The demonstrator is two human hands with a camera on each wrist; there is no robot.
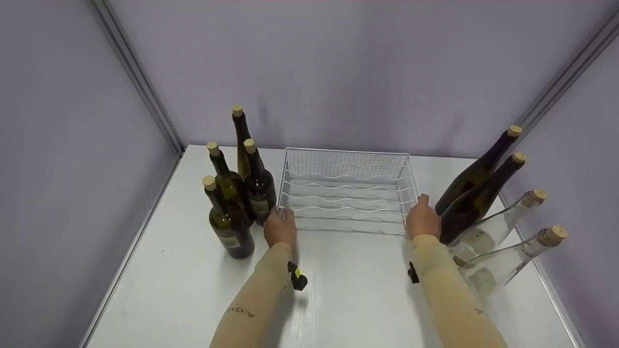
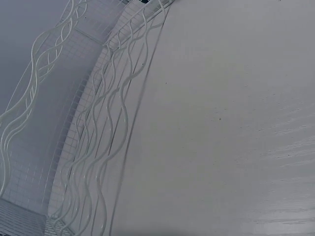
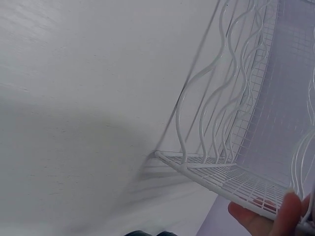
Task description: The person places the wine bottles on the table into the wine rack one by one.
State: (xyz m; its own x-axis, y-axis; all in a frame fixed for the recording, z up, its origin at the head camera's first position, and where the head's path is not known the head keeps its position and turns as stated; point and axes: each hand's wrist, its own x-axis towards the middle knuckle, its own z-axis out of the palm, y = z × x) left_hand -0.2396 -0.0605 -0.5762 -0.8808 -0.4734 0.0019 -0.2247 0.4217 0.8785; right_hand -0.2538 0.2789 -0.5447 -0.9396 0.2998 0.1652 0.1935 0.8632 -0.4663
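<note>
A white wire bottle rack (image 1: 348, 165) with wavy crossbars and mesh sides stands on the white table against the back wall. My left hand (image 1: 280, 228) holds its left side near the front corner, close beside a dark corked bottle (image 1: 261, 191). On the opposite side, my right hand (image 1: 423, 220) grips the rack's right edge. The right wrist view shows thumb and fingers (image 3: 288, 216) pinching the top of the mesh side (image 3: 221, 184). In the left wrist view the wavy bars (image 2: 123, 108) appear, while the left hand itself is outside that picture.
Several dark green corked bottles (image 1: 231, 237) stand left of the rack. Two dark bottles (image 1: 464, 212) and two clear corked bottles (image 1: 488, 270) stand to the right, close by the right hand and forearm. Grey-white panels (image 1: 309, 72) enclose the table (image 1: 348, 290) at back and sides.
</note>
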